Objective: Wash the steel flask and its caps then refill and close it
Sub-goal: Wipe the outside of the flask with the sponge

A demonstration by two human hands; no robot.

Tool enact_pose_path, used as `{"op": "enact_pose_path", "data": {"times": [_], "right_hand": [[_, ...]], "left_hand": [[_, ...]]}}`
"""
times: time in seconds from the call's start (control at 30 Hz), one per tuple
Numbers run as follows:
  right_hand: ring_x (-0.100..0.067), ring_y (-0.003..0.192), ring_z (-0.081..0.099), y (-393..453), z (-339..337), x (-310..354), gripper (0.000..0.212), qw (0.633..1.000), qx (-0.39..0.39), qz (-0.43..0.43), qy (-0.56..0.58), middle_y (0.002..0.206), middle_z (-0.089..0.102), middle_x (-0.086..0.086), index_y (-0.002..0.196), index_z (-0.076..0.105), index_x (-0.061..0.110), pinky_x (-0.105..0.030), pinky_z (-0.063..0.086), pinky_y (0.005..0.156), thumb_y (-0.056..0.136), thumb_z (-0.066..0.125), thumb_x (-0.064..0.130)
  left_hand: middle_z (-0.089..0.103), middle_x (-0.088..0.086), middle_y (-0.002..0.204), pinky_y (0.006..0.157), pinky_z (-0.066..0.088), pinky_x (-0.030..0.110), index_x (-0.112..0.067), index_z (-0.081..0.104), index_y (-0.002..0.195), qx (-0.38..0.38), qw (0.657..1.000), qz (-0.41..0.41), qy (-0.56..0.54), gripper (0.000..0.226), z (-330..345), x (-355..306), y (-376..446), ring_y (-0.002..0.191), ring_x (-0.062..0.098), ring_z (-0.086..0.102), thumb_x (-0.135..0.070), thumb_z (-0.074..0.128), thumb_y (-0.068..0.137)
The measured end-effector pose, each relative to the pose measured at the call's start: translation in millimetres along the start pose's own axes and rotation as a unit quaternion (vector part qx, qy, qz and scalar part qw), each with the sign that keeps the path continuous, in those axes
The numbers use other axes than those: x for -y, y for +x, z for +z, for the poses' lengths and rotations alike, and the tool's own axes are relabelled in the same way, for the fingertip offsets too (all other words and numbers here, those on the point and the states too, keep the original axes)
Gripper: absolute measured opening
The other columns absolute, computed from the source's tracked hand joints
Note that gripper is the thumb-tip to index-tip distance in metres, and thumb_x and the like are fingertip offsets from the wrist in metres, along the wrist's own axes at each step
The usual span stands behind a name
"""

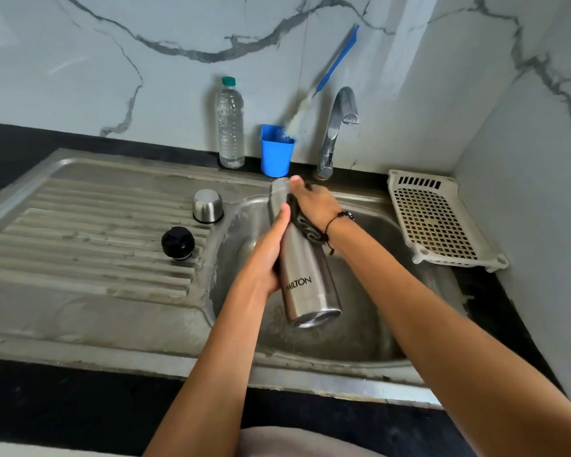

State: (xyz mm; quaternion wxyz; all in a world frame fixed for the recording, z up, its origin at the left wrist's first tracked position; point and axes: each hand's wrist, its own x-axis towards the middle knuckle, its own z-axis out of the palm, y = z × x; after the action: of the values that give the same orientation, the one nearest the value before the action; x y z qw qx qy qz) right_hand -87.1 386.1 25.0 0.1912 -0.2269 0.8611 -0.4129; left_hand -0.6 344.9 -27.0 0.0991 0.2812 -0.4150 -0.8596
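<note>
While held over the sink basin [360, 324], the steel flask [305, 275] lies tilted, its base toward the camera and its open mouth up near the tap [338, 127]; the lettering MILTON reads along its side.

Left hand [267, 255]: fingers curled round the lower body of the flask from the left, thumb lying along the steel.

Right hand [314, 202]: fingers closed on a dark scrubber [305, 227], pressing it against the upper part of the flask near the neck; a black cord bracelet sits at the wrist.

Steel cap [208, 206]: upside down on the ribbed drainboard [89, 232], just left of the basin.

Black inner cap [178, 243]: on the drainboard, near the steel cap and in front of it.

Plastic water bottle [230, 127], green lid: upright on the dark desk [30, 143] against the marble wall.

Blue cup [276, 155]: just right of the bottle, holding a blue-handled bottle brush [330, 74] that leans toward the wall.

White perforated tray [439, 222]: on the desk, right of the basin.
</note>
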Motion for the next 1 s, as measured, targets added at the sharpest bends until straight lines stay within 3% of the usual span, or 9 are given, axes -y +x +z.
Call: {"op": "enact_pose_path", "data": {"times": [0.13, 0.3, 0.37, 0.47, 0.6, 0.7, 0.8, 0.93, 1.0], "right_hand": [[-0.032, 0.109, 0.057, -21, 15, -7, 0.062, 0.998, 0.047, -0.002, -0.039, 0.12, 0.06, -0.016, 0.114, 0.059, 0.008, -0.033, 0.043, 0.089, 0.096, 0.027, 0.058], [-0.032, 0.101, 0.059, -64, 6, -43, 0.054, 0.998, 0.045, 0.001, -0.048, 0.107, 0.064, -0.015, 0.101, 0.061, 0.009, -0.032, 0.041, 0.079, 0.097, 0.03, 0.053], [-0.032, 0.097, 0.063, -69, -5, -53, 0.055, 0.997, 0.057, 0.042, 0.04, 0.098, 0.068, -0.017, 0.092, 0.064, 0.005, -0.037, 0.046, 0.084, 0.096, 0.035, 0.052], [-0.031, 0.096, 0.063, -49, -22, -52, 0.052, 0.98, -0.033, 0.104, 0.169, 0.096, 0.067, -0.016, 0.093, 0.063, 0.003, -0.039, 0.048, 0.089, 0.096, 0.039, 0.049], [-0.028, 0.091, 0.063, -16, -24, -22, 0.044, 0.955, -0.075, 0.085, 0.273, 0.089, 0.064, -0.01, 0.078, 0.058, 0.012, -0.039, 0.05, 0.088, 0.095, 0.04, 0.049], [-0.024, 0.095, 0.065, -12, -12, -13, 0.051, 0.983, -0.001, 0.051, 0.177, 0.098, 0.068, -0.007, 0.084, 0.062, 0.016, -0.041, 0.05, 0.093, 0.087, 0.046, 0.064], [-0.025, 0.093, 0.067, -18, -6, -20, 0.067, 0.983, 0.048, 0.073, 0.164, 0.101, 0.069, -0.009, 0.097, 0.065, 0.016, -0.043, 0.052, 0.092, 0.077, 0.047, 0.076], [-0.026, 0.094, 0.067, -28, -3, -37, 0.107, 0.977, 0.055, 0.106, 0.176, 0.106, 0.069, -0.008, 0.111, 0.064, 0.016, -0.043, 0.052, 0.091, 0.044, 0.041, 0.097], [-0.025, 0.092, 0.068, -30, -8, -43, 0.104, 0.978, 0.052, 0.102, 0.172, 0.103, 0.07, -0.007, 0.106, 0.066, 0.018, -0.042, 0.053, 0.09, 0.043, 0.04, 0.096]], "left_hand": [[0.073, 0.014, 0.093, 0.074, 0.057, 0.039, -0.012, 0.066, 0.113, -0.058, 0.993, 0.01, -0.106, 0.05, -8, 1, -3, 0.08, 0.026, 0.07, -0.051, 0.063, 0.083], [0.068, 0.019, 0.11, 0.089, 0.054, 0.047, -0.012, 0.063, 0.119, -0.101, 0.986, 0.061, -0.117, 0.082, -15, 9, 5, 0.101, 0.031, 0.067, -0.059, 0.077, 0.054], [0.069, 0.016, 0.107, 0.087, 0.054, 0.043, -0.013, 0.064, 0.114, -0.104, 0.988, 0.069, -0.091, 0.065, -13, 7, 7, 0.097, 0.029, 0.067, -0.058, 0.07, 0.068], [0.069, 0.013, 0.092, 0.073, 0.056, 0.033, -0.008, 0.066, 0.107, -0.043, 0.995, 0.042, -0.079, 0.045, -7, 2, 7, 0.08, 0.023, 0.067, -0.048, 0.052, 0.091], [0.073, 0.008, 0.084, 0.062, 0.056, 0.028, -0.011, 0.067, 0.11, 0.031, 0.998, 0.0, 0.048, 0.054, 4, 0, -2, 0.072, 0.019, 0.071, -0.057, 0.052, 0.086], [0.074, 0.009, 0.097, 0.069, 0.057, 0.032, -0.01, 0.061, 0.118, 0.02, 0.992, 0.021, 0.121, 0.071, 5, 0, -4, 0.088, 0.023, 0.071, -0.056, 0.067, 0.064], [0.073, 0.012, 0.1, 0.067, 0.058, 0.036, -0.011, 0.058, 0.123, -0.017, 0.997, 0.06, 0.035, 0.074, 2, 2, -2, 0.086, 0.027, 0.071, -0.05, 0.073, 0.062], [0.073, 0.011, 0.098, 0.068, 0.058, 0.036, -0.014, 0.059, 0.12, -0.046, 0.995, 0.093, -0.006, 0.052, 6, 7, 5, 0.085, 0.025, 0.071, -0.037, 0.073, 0.075], [0.073, 0.013, 0.097, 0.072, 0.058, 0.038, -0.013, 0.061, 0.117, -0.059, 0.994, 0.093, -0.004, 0.041, 13, 13, 6, 0.086, 0.026, 0.071, -0.032, 0.07, 0.082]]}}
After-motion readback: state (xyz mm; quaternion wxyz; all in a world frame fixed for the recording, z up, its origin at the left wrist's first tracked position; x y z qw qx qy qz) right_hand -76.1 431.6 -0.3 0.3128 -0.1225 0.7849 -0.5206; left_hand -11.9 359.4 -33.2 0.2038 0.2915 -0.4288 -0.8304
